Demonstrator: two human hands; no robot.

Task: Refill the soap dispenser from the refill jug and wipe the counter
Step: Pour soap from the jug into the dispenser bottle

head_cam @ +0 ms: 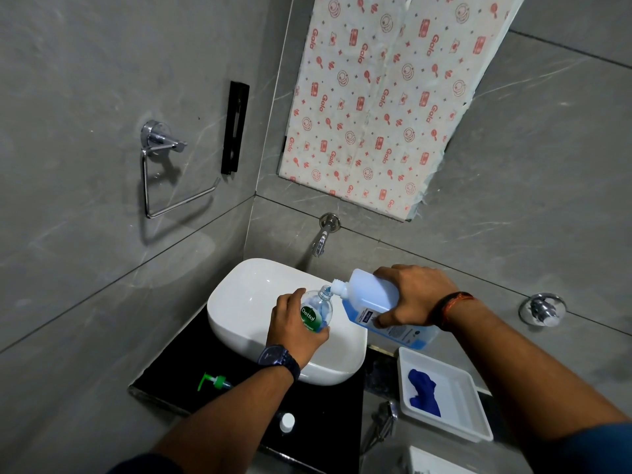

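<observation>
Over the white basin [239,299], left hand [292,323] around dispenser bottle [316,311], right hand [415,297] gripping tipped refill jug [371,301].

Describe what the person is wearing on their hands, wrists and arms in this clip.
Both hands are bare, no gloves. The left hand has a dark wristwatch with a dark blue face and a dark strap. The right hand has a thin band at the wrist, dark with orange-red thread. Forearms are bare; dark blue sleeve edges show at the bottom of the frame.
</observation>
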